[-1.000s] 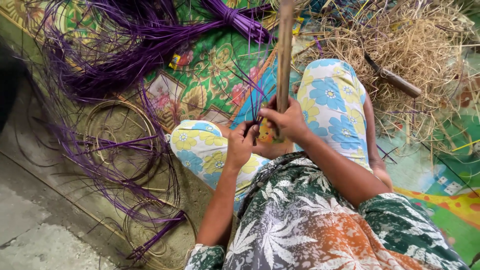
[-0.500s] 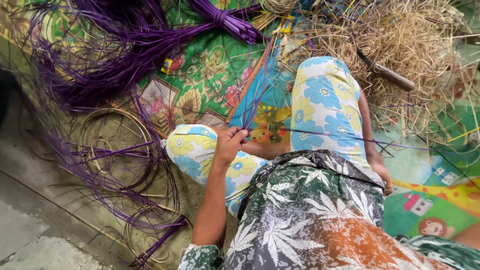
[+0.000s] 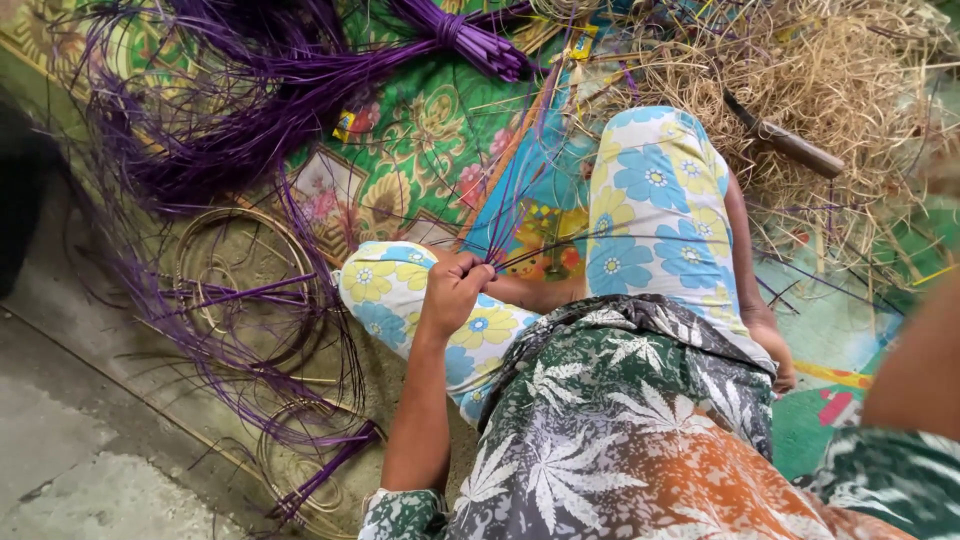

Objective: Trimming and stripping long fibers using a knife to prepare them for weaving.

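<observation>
I sit cross-legged in floral trousers on a patterned mat. My left hand (image 3: 455,290) rests at my left knee (image 3: 400,285), fingers closed around a small fan of thin purple strips (image 3: 520,215) that spread up and away over the mat. Only my right forearm (image 3: 915,375) shows, blurred, at the right edge; its hand is out of the frame. A tied bundle of purple strips (image 3: 470,40) lies at the top, its loose ends sweeping left.
A heap of dry straw-coloured fibre (image 3: 830,110) lies at the upper right with a wooden-handled knife (image 3: 785,140) on it. Coiled cane rings (image 3: 240,270) and loose purple strands (image 3: 300,400) lie to my left. Bare concrete floor (image 3: 80,470) is at lower left.
My right hand let go of the upright stick-like bundle at my lap and swung off to the right, out of view. My left hand stays at the knee, gripping the purple strips.
</observation>
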